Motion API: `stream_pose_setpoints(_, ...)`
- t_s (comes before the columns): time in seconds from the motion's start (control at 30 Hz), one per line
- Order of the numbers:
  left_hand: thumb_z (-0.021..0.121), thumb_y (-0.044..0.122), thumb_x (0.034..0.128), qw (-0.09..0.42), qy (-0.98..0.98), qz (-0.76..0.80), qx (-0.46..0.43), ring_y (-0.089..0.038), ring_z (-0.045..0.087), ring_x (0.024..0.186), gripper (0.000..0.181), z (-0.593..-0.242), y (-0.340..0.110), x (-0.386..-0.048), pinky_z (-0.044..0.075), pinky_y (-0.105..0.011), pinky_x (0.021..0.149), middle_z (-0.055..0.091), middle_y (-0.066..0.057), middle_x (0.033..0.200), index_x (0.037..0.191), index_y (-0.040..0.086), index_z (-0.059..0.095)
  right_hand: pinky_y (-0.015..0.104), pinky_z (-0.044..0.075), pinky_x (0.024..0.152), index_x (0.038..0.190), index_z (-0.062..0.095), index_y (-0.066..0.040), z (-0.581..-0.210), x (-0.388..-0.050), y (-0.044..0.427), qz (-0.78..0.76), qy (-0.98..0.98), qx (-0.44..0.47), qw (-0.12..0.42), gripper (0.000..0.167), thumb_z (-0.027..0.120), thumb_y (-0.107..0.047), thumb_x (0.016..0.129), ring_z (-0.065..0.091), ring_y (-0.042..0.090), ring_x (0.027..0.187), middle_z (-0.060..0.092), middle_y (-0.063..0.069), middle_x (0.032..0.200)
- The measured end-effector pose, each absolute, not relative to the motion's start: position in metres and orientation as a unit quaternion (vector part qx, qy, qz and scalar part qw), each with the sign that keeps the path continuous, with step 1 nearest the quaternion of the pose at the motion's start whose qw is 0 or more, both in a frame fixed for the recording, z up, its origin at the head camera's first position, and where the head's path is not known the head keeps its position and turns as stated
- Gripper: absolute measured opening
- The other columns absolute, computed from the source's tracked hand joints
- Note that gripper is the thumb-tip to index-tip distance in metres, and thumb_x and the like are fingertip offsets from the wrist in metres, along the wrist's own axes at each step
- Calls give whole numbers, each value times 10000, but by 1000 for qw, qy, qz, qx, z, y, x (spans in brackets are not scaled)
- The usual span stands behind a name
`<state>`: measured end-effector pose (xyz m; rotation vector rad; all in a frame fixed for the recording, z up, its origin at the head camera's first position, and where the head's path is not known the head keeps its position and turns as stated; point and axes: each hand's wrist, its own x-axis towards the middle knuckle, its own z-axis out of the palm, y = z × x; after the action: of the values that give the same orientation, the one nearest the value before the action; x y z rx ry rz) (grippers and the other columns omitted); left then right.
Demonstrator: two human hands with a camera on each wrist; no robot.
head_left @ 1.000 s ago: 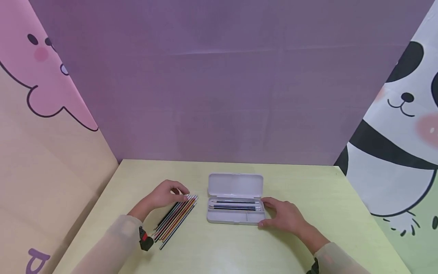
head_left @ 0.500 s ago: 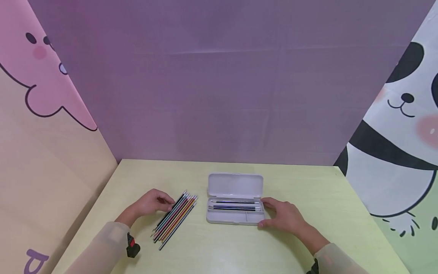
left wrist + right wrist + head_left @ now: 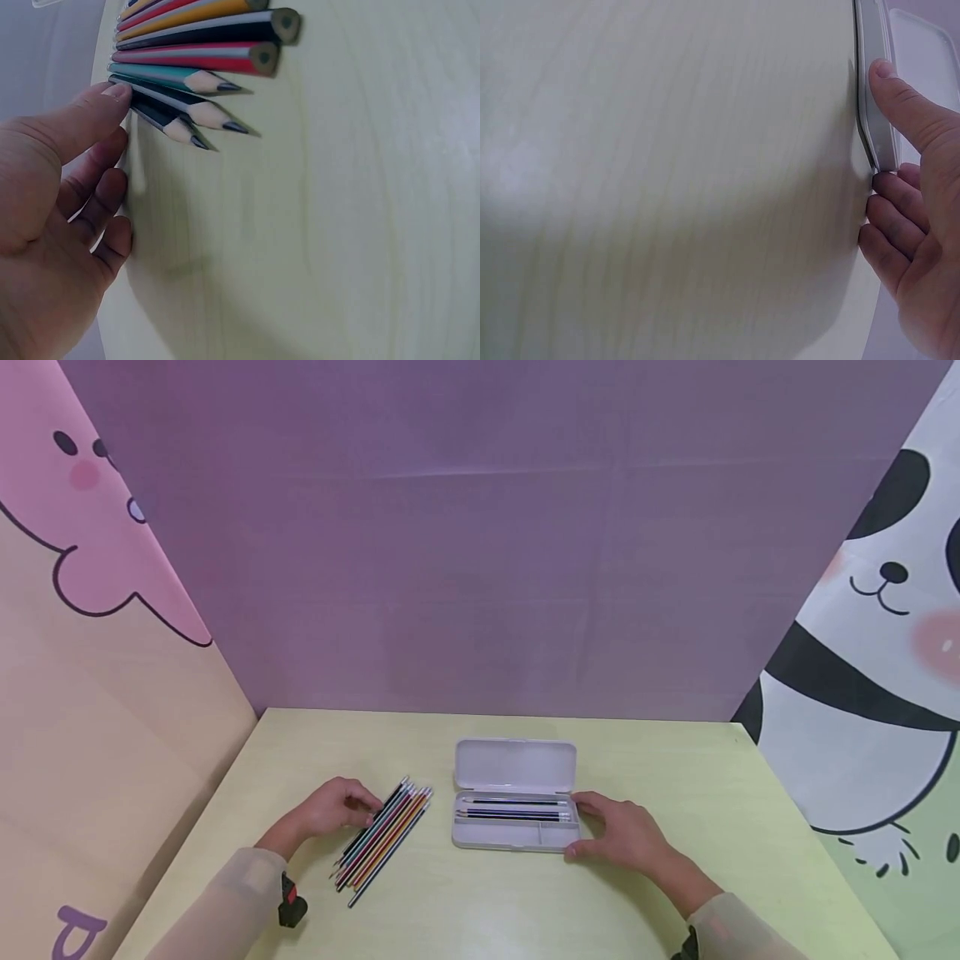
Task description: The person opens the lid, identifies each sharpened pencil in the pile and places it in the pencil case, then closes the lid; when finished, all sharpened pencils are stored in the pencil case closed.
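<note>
A white pencil case [image 3: 495,836] lies with its lid raised at the back in the head view. Several dark pencils [image 3: 513,815] rest in its rear compartment; the front compartments hold nothing visible. My right hand [image 3: 626,835] grips the case's right end, thumb along the front side and fingers at the end and back. To the left is a slanted bundle of coloured pencils [image 3: 390,839]. At its left edge my left hand [image 3: 337,806] pinches a dark pencil [image 3: 169,97], its thumb tip on the shaft; the index fingertip is mostly hidden.
The pale wooden table [image 3: 480,910] ends at a purple backdrop [image 3: 480,568]. A panda picture [image 3: 862,727] covers the right wall, a pink cartoon figure [image 3: 105,552] the left.
My left hand has moved from the far ends of the pencils, left and nearer, to the bundle's left edge. My right hand stays on the case.
</note>
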<state>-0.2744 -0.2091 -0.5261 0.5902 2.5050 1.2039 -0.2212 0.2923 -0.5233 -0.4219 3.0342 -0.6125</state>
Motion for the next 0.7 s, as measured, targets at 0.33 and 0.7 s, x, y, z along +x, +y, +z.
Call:
stream_pose_setpoints(0.33, 730, 31, 913, 139, 880, 406, 203, -166, 630, 970, 214, -524, -208, -273, 530, -264, 823, 720, -91, 1091, 1121, 35, 778, 537, 533, 899, 1388, 618, -182, -524, -221, 292, -198, 970, -140, 5, 926, 873, -665, 640, 692, 366, 1120, 717, 38, 1300)
stream_pose_setpoints(0.7, 776, 77, 881, 107, 910, 343, 208, -154, 577, 912, 216, -520, -201, -270, 507, -325, 814, 700, -31, 1026, 1096, 59, 784, 510, 535, 876, 1393, 614, -185, -524, -222, 292, -194, 971, -137, 4, 925, 876, -658, 642, 703, 338, 1072, 721, 23, 1295)
